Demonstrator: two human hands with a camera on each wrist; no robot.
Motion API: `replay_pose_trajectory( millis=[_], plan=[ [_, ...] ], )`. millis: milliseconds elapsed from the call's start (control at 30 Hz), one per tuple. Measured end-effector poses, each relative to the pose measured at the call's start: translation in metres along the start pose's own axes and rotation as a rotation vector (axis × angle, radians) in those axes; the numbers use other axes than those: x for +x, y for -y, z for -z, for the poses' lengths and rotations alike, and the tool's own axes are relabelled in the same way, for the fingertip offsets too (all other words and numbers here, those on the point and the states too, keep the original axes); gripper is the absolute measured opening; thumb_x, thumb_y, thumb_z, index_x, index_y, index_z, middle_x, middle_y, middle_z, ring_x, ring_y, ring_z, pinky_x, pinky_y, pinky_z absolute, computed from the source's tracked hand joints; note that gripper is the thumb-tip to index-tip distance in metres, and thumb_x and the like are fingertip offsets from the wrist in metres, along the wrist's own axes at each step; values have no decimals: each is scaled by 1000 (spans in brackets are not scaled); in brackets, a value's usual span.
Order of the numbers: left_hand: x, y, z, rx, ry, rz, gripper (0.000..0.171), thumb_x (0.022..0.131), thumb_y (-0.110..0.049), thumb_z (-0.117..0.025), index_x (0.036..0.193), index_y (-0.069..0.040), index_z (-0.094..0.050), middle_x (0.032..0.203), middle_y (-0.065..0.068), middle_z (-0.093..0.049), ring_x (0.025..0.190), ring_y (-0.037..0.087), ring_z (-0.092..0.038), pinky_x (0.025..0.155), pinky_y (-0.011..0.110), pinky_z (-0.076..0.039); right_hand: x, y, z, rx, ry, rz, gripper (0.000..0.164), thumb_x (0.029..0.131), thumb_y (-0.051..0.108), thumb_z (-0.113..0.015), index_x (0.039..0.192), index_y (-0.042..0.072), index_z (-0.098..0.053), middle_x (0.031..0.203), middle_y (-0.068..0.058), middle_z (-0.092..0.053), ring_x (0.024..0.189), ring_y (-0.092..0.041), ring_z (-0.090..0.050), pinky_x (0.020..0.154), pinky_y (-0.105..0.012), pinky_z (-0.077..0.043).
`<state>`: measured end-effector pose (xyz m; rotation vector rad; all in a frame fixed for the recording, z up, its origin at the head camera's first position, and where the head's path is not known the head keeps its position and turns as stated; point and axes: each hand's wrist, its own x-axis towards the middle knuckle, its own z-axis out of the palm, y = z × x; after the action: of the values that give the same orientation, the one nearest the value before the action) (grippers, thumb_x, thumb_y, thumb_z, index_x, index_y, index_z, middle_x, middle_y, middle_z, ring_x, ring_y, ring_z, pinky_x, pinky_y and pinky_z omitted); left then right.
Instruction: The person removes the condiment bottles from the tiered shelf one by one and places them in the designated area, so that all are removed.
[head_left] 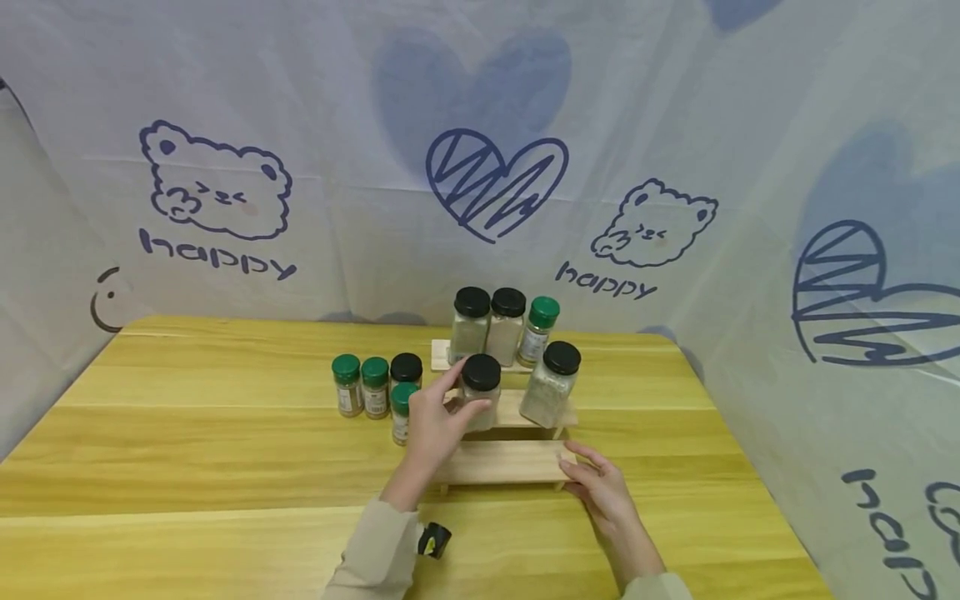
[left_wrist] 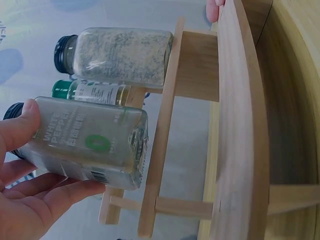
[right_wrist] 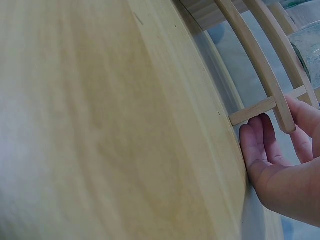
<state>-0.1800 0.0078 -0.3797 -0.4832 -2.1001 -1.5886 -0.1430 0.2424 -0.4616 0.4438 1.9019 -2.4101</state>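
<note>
In left hand [head_left: 437, 423], pinched white pepper jar [left_wrist: 92, 142]; right hand [head_left: 606, 490] grips front shelf [head_left: 502, 462].

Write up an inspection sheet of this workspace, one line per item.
Surface: wood-grain tabletop.
Job's things: wooden rack; on its top tier, two black-lidded jars and a green-capped bottle; on its middle tier, another black-lidded jar; left of the rack, three green-capped bottles and a black-lidded container.
Clutter: a small black object beside the left sleeve, too indistinct to name.
Grips: left hand holds the white pepper jar; right hand grips the rack's front tier at its right end.
Cables: nothing seen.
Surroundings: pale cloth printed with hearts, bears and "happy".
</note>
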Motion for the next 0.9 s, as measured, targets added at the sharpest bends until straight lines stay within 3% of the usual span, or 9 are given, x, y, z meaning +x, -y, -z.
replay_pose_trajectory(
  millis=[300,567,900],
  plan=[
    [-7,0,16,23,-34,-14,52,68,-4,-77,114,6,-57,97,18,-64,85,25,-61,62,36,-54,-2,1,0,-24,3,23,33,81,-10,-55,114,-7,-54,73,-4,-61,62,-12,-58,59,-23,-51],
    [-12,2,28,19,-41,-10,52,64,-5,-80,111,4,-60,95,15,-65,79,20,-60,55,33,-52,0,0,-1,-29,-6,8,38,82,-12,-53,120,-13,-46,72,-4,-61,61,-12,-58,60,-23,-50],
    [-16,7,45,14,-29,-84,49,63,-7,-81,108,3,-61,95,16,-65,84,24,-62,59,31,-54,-1,0,-2,-28,-15,4,38,83,-12,-53,120,-13,-47,71,-3,-61,60,-12,-58,60,-24,-50]
  ],
)
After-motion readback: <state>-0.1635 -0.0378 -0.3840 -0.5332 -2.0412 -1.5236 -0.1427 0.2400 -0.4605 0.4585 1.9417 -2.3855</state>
